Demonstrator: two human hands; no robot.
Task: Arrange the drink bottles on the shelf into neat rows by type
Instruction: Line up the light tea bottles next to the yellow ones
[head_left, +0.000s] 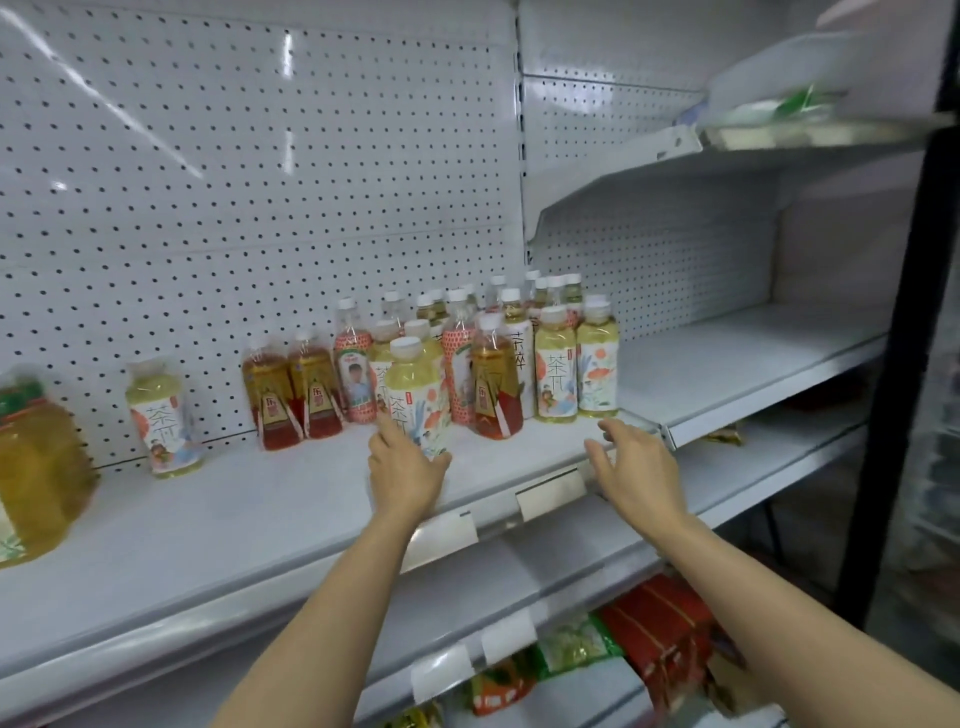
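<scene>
Head view, the only one: the left hand (408, 470) has its grip round the lower part of a pale yellow tea bottle (417, 395), thumb on one side and fingers curled behind the label, near the front of the shelf (260, 519). The right hand (636, 467) hovers released, fingers spread and relaxed, over the shelf's front lip, holding nothing.

Just behind the left grip stands a mixed cluster (483, 338) of white-capped bottles, tightly packed: more pale tea, pink-labelled ones, and an amber tea bottle (496, 384) close to the right of the held one. Beyond the right grip, two pale tea bottles (576, 364) stand side by side. To the left of the left grip are two amber bottles (296, 395) together, then a lone pale tea bottle (163, 415) further off, and a large yellow jug (36, 467) at the far edge.

The likely trouble, as I judge it, is the crowding: swinging the held bottle sideways could clip the amber bottle or the pink ones and topple several, since tall narrow bottles tip easily. The low grip also leaves the top free to sway. Packets (649, 639) lie on the lower shelf beneath.
</scene>
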